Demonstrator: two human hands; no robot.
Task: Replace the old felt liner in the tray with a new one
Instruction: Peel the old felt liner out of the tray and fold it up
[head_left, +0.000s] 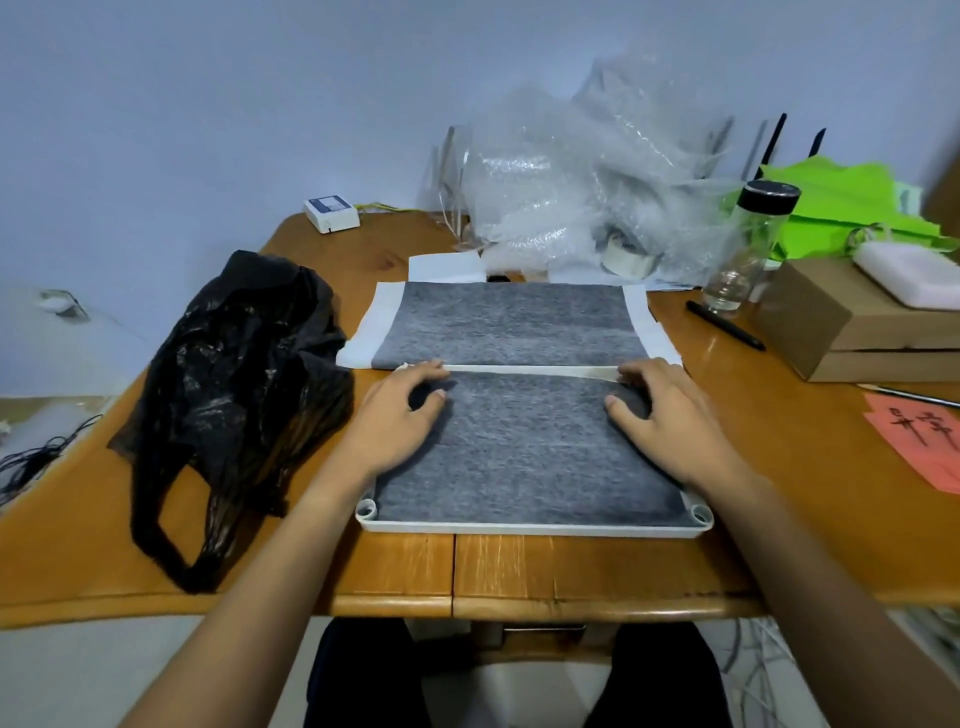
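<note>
A white tray (535, 529) on the wooden desk (779, 467) holds a grey felt liner (524, 457) lying flat inside it. Left of the tray slumps a black plastic bag (234, 384); just behind the tray lies a second grey felt sheet (511, 325) on white backing; right of it a black pen (724, 325) and a cardboard box (857, 322). The left hand (400, 415) and right hand (662, 415) press open, fingers (431, 375) spread flat on the liner's far edge, gripping nothing.
</note>
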